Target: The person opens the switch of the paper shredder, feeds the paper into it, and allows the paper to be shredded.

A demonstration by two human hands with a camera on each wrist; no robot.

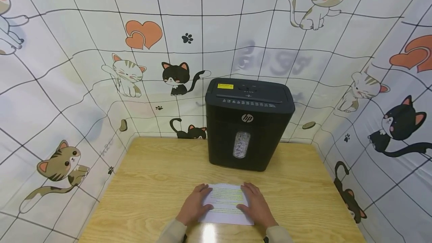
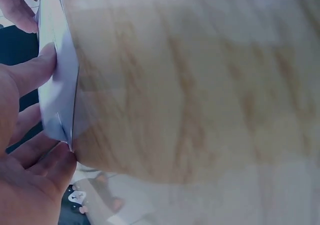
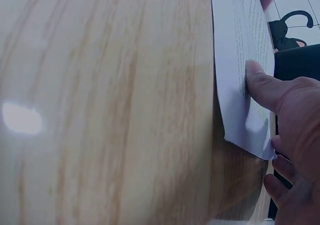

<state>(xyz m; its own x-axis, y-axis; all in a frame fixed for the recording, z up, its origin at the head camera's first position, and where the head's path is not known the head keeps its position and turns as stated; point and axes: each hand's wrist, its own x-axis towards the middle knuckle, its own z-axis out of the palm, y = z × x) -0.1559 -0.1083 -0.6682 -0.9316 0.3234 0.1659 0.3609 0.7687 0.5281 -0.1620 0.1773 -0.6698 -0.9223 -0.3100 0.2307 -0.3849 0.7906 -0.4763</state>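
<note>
1. The printed paper (image 1: 227,203) is over the worktop (image 1: 162,168), in front of the shredder (image 1: 249,128).
2. The left hand (image 1: 197,204) holds its left side, thumb on top.
3. The right hand (image 1: 255,205) holds its right side likewise.
4. The black shredder stands near the cat-patterned wall (image 1: 221,29).

right hand (image 3: 302,115) holds printed paper (image 3: 234,80) at edge; wooden table (image 3: 100,95) below; black cat drawing (image 3: 281,32) beyond.
</note>
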